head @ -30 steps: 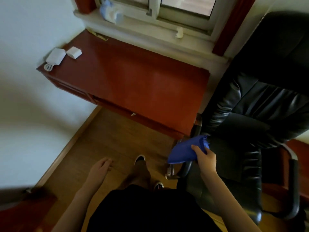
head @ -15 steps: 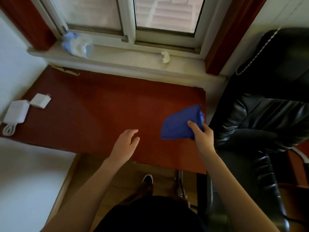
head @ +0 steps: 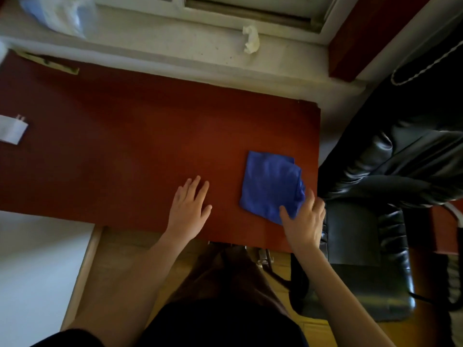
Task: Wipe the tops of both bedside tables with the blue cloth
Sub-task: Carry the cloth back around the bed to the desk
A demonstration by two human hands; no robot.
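Blue cloth (head: 271,185) now lies flat and folded on the red-brown tabletop (head: 125,151), near its right end; half a second ago it was pinched up in the air over that spot, a second ago carried down by the chair. Right hand (head: 304,221) has let go of the pinch: fingers (head: 285,212) spread wide, tips resting on the cloth's near corner, nothing clamped. Left hand (head: 191,209) has come down flat on the tabletop just left of the cloth, fingers loosely spread, holding nothing. My read: cloth is placed, the wipe itself hasn't started, and next is a palm pressed onto the cloth and a sweep leftward. Count: one cloth, two hands, one bedside table in view, so the second is still to do. On the tabletop's left edge, one white charger (head: 11,130), partly cut off by the frame; it sits in the sweep path. On the windowsill (head: 175,50): one crumpled white scrap (head: 251,39), one pale blue-white bag (head: 60,13), blurred. One black leather chair (head: 390,171) just beside the right end.
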